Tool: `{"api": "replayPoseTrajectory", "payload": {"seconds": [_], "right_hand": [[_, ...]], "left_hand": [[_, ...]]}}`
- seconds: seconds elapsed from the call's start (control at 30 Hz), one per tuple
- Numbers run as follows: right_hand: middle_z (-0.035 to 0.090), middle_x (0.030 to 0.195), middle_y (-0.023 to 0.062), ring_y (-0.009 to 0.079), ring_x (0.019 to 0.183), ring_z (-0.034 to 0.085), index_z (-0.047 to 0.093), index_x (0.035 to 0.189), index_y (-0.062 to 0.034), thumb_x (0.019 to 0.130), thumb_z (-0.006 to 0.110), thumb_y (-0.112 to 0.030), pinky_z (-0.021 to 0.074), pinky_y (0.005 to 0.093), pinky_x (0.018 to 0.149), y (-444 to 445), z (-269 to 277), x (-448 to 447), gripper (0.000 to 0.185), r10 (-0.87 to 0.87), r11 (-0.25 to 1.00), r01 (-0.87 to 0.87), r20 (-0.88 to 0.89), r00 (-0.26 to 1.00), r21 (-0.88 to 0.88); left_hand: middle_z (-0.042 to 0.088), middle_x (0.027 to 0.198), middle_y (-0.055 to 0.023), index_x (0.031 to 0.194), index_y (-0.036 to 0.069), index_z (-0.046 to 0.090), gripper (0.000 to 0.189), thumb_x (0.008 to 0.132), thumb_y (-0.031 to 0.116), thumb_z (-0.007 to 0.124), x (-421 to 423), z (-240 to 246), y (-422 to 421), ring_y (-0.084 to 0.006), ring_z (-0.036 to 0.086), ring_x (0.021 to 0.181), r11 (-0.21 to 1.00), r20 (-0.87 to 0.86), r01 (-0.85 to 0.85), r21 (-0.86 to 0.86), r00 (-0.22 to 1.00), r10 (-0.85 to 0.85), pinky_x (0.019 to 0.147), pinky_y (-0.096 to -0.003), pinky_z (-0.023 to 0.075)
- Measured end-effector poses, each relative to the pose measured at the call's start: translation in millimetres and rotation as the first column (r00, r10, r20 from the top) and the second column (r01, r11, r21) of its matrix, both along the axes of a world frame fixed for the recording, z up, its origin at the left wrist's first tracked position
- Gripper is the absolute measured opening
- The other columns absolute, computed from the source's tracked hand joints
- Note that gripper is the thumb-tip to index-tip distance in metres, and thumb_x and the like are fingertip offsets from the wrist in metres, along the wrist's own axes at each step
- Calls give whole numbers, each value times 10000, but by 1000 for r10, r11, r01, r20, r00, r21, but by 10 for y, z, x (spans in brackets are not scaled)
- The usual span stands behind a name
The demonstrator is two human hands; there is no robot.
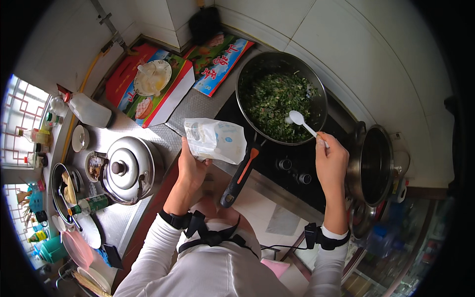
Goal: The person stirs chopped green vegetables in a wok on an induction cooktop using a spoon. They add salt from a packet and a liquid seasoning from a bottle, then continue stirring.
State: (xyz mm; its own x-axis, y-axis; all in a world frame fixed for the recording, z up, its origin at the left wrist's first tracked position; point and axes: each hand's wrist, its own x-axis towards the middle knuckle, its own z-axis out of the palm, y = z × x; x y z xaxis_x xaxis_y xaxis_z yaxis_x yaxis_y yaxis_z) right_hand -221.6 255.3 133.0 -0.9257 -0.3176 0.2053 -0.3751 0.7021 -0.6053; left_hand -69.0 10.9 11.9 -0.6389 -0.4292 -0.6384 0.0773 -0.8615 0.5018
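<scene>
A white plastic spoon (299, 119) is gripped by its handle in my right hand (332, 163). Its bowl tilts over a deep frying pan (240, 97) on the cooktop, and some white granular stuff shows at the spoon's edge. Chopped green leaves (278, 100) fill the pan. My left hand (193, 167) holds a white plastic packet (215, 139) bearing print, beside the pan's rim. The pan's black and orange handle (241, 176) points towards me, between my two hands. What the packet contains is hidden.
A lidded steel pot (131, 167) stands on the left counter, near a green-labelled bottle (89, 205). A patterned plate (167, 72) rests on printed cardboard (178, 91). To the right is a large open pot (374, 167). Control knobs (285, 164) sit on the black cooktop (267, 174).
</scene>
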Motion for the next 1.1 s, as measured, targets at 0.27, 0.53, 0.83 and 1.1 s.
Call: {"api": "replayPoseTrajectory", "payload": {"seconds": [0.27,0.53,0.83,1.1], "right_hand": [[552,677,11,72,546,451,646,1012,19,893,560,-110,366,231,495,187,-163,-172,195,-82,973,118,183,980,-197],[489,670,-22,19,557,355,639,1041,48,905,491,-50,268,185,491,-170,338,143,224,456,868,-289,419,785,-404],[446,982,51,124,676,386,352,1378,3,688,800,-250,362,234,548,-1492,503,835,861,804,587,-789,17,594,-181],[600,696,36,56,564,510,292,1428,-37,799,611,68,457,200,523,-2684,824,1789,713,862,501,-781,291,414,-373]], "left_hand": [[599,946,-47,1088,104,524,417,987,454,321,-21,99,96,-170,534,751,996,-6,-54,65,999,54,549,-282,385],[589,805,-32,976,111,562,485,946,550,357,159,131,237,-155,529,645,988,-22,-136,72,990,138,510,-279,399],[582,817,13,947,152,557,467,938,574,356,728,519,101,-118,495,691,909,-214,-344,237,894,394,577,-279,408],[566,794,-45,1091,69,428,476,936,519,422,1555,838,-394,-109,477,509,799,-339,-583,-150,789,512,452,-228,405]]}}
